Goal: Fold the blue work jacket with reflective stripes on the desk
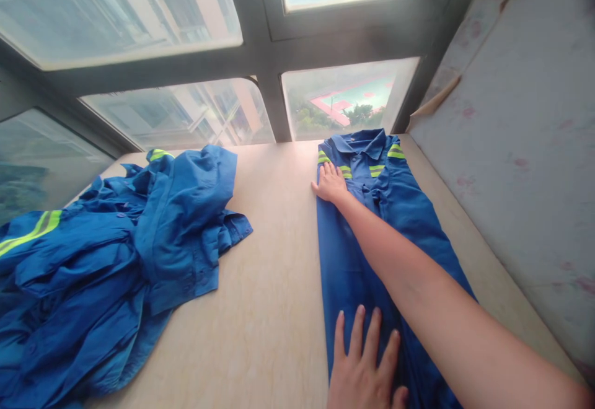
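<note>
A blue work jacket [404, 211] with a collar and yellow-green reflective stripes lies flat and folded narrow, its collar end toward the window. My right hand [331, 183] rests palm down on its far left edge, just below the shoulder stripe, with the fingers extended. Nearer to me, my left hand [365, 365] lies over the lower part of the jacket, fingers spread. Part of that hand is cut off by the bottom of the view. The right forearm crosses over the jacket and hides some of its middle.
On the left, a second blue garment [186, 223] with reflective stripes lies crumpled on the pale sill-like surface [260, 260]. Framed windows [274, 87] rise behind. A wall with peeling floral paper [525, 149] stands at the right.
</note>
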Motion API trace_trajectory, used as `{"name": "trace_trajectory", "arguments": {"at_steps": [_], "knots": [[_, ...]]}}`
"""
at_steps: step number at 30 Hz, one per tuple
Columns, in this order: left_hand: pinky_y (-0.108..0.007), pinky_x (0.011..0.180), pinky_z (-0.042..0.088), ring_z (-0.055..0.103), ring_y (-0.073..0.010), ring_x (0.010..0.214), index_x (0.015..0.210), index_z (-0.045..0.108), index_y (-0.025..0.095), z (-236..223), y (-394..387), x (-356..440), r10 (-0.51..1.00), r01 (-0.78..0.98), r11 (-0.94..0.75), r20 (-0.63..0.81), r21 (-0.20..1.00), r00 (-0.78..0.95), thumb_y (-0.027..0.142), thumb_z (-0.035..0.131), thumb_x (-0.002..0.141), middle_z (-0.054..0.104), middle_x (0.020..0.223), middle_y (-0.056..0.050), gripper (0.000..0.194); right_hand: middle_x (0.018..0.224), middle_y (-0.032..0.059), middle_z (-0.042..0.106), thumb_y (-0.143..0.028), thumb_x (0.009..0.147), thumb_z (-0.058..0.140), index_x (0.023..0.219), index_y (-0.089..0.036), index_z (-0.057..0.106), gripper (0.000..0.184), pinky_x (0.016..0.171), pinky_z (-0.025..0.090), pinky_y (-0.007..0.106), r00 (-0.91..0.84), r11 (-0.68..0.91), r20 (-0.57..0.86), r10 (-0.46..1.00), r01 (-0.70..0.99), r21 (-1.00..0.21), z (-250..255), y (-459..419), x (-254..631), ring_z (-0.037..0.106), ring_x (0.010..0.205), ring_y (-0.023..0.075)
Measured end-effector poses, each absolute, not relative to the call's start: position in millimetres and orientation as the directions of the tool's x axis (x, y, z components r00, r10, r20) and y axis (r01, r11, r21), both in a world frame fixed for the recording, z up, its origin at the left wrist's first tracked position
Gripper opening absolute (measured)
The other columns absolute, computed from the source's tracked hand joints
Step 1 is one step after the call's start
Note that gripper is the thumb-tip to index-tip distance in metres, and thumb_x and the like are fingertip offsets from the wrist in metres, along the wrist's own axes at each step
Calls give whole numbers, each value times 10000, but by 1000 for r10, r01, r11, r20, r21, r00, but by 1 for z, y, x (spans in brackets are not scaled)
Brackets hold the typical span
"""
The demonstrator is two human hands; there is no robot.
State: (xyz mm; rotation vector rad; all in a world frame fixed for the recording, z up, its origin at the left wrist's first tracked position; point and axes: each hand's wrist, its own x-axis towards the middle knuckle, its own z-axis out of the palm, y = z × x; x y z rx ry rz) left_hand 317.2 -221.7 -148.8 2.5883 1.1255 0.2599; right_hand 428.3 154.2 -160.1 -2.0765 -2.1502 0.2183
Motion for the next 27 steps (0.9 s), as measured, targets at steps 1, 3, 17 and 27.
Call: {"name": "trace_trajectory", "arguments": {"at_steps": [1, 3, 17, 27], "knots": [[-631, 1092, 347, 339, -366, 1425, 1556, 196, 323, -154, -222, 317, 731, 676, -660, 71, 328, 679, 593, 476, 899, 255, 1609, -65, 763, 1608, 196, 192, -488, 930, 371, 1506, -10, 272, 754, 1197, 115, 476, -35, 35, 6, 999, 977, -210, -162, 160, 429, 144, 1489, 310], [-606, 1113, 320, 360, -357, 1413, 1549, 239, 303, -163, -223, 318, 724, 673, -682, 136, 286, 676, 632, 463, 892, 324, 1583, -78, 769, 1610, 189, 190, -499, 924, 379, 1507, -24, 270, 760, 1193, 120, 482, -36, 39, 18, 999, 973, -226, -164, 169, 428, 137, 1488, 314], [-570, 1095, 341, 380, -340, 1400, 1541, 266, 303, -165, -222, 321, 741, 690, -668, 169, 278, 649, 632, 452, 899, 339, 1578, -62, 745, 1625, 147, 165, -561, 936, 356, 1531, -68, 246, 781, 1200, 113, 489, -121, 113, -21, 992, 966, -234, -160, 173, 431, 110, 1497, 295], [-652, 1141, 280, 276, -357, 1453, 1552, 188, 358, -141, -226, 319, 795, 725, -572, 39, 384, 606, 377, 520, 891, 207, 1630, -4, 740, 1619, 159, 176, -556, 953, 402, 1493, -109, 372, 702, 1211, 116, 464, -275, 265, 8, 961, 916, -301, -148, 6, 399, 116, 1506, 284]]}}
